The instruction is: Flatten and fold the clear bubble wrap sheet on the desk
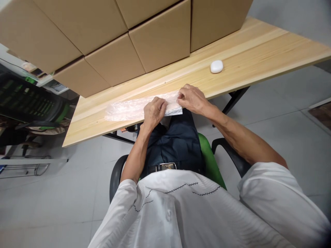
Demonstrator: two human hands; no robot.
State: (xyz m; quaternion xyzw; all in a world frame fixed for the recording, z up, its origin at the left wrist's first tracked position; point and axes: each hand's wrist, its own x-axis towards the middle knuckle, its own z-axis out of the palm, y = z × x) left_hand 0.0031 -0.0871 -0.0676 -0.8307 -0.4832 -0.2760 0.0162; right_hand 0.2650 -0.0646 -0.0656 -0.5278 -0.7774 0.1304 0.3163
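A long strip of pinkish, see-through bubble wrap [124,109] lies flat along the near edge of the wooden table, its right end reaching slightly past that edge. My left hand [154,111] presses down on it right of its middle, fingers bent and closed on the plastic. At the right end, my right hand [191,98] pinches the corner between thumb and curled fingers. The fingertips of both hands partly cover the wrap. Whether anything lies inside the wrap, I cannot tell.
Brown cardboard boxes [160,38] stand stacked along the far side of the table [271,48]. A small white rounded case [216,66] sits beyond my right hand. I sit on a green chair [210,162] with black armrests; another chair [33,100] stands at the left.
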